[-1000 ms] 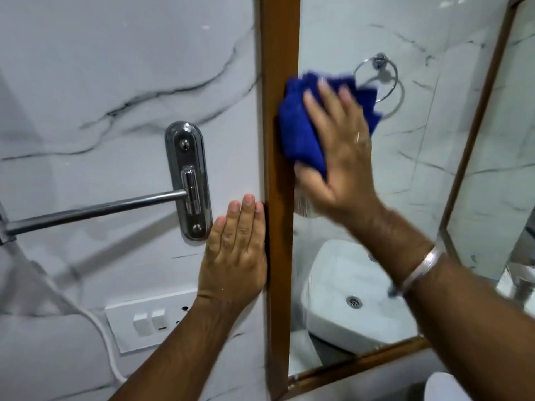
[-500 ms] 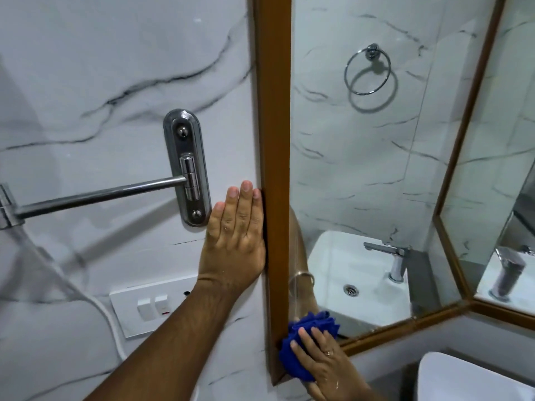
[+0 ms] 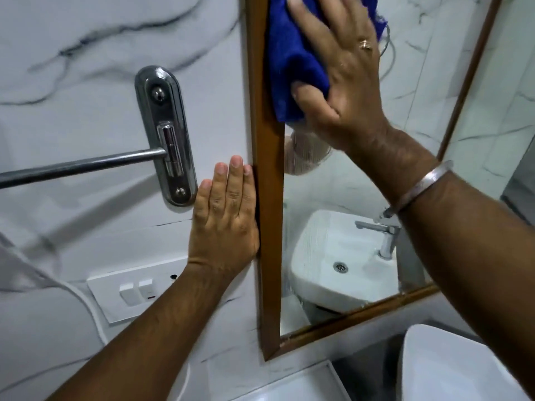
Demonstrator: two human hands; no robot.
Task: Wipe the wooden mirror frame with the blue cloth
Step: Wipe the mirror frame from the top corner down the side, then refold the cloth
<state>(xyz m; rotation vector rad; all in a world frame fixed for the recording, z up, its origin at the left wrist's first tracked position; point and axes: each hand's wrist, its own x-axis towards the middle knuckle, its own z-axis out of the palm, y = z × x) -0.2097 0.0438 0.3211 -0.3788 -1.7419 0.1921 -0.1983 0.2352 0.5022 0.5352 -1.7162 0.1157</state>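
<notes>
The wooden mirror frame [image 3: 269,227] runs down the middle of the head view and turns right along the mirror's bottom edge. My right hand [image 3: 341,73] presses the bunched blue cloth [image 3: 292,62] against the upper part of the frame's left upright and the glass beside it. The cloth's top is cut off by the image edge. My left hand [image 3: 225,224] lies flat on the marble wall, fingers together, its edge touching the frame's outer side. It holds nothing.
A chrome towel bar [image 3: 81,166] on an oval wall bracket [image 3: 165,134] sticks out left of my left hand. A white switch plate [image 3: 130,290] sits below it. The mirror reflects a basin and tap [image 3: 382,235]. A white basin rim [image 3: 451,369] lies at bottom right.
My right hand with the cloth went from mid-frame down to the bottom left corner, then back up to the top of the left upright. My left hand stayed flat against the wall.
</notes>
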